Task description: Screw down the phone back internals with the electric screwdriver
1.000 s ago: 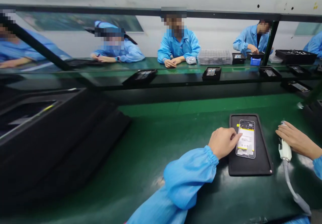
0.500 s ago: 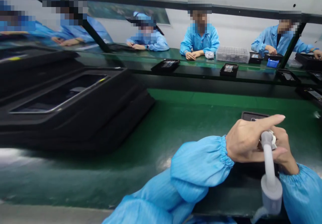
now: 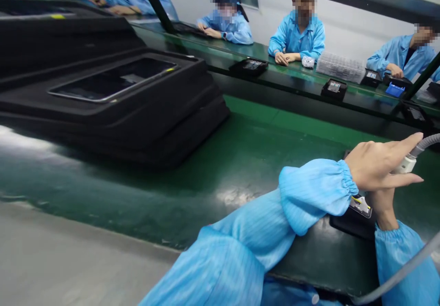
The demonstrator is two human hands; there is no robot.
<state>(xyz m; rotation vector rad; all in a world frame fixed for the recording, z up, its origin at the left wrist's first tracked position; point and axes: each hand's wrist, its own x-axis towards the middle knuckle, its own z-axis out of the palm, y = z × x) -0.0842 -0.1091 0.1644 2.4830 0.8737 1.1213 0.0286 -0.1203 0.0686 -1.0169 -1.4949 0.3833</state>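
Head view: left hand (image 3: pixel 374 164), fingers splayed beside white fitting (image 3: pixel 407 165), overlaps right hand (image 3: pixel 384 203), both grips unclear

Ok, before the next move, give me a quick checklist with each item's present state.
1. Phone lying on the small black tray: ok.
2. Phone in full view: not ok, only its lower end shows past the arms.
3. White tool firmly held: cannot tell, the left hand hides the grip.
4. Right hand fingers visible: not ok, hidden behind the left hand.
5. Gray cable clear of the right sleeve: cannot tell, it crosses in front.
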